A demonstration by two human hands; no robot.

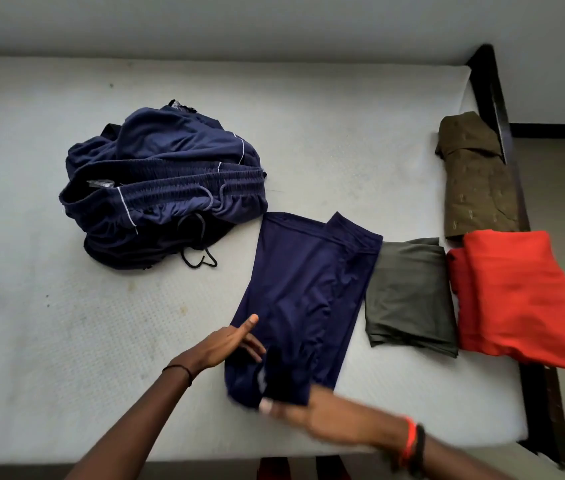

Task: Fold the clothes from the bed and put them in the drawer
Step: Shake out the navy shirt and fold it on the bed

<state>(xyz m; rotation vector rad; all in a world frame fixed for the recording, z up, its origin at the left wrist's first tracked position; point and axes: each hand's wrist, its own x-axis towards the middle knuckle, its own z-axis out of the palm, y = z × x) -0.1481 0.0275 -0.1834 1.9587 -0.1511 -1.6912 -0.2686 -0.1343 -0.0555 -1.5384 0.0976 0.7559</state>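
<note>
Your L hand [236, 341], fingers straight, lies flat on the navy pants [301, 282] on the bed [66, 341], prob. to pin them for the fold. R hand [294, 410] at the near end is blurred, can't tell its grip. Folded clothes [409, 296] sit right, apart from the unfolded pile [163, 188].

Right hand [296, 412] blurred, grip unclear

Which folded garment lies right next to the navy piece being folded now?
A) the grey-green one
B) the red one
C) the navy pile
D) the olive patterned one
A: the grey-green garment lies right beside the navy garment, on its right in the head view. The red garment is one place further over, and the olive patterned garment lies behind that.
</note>
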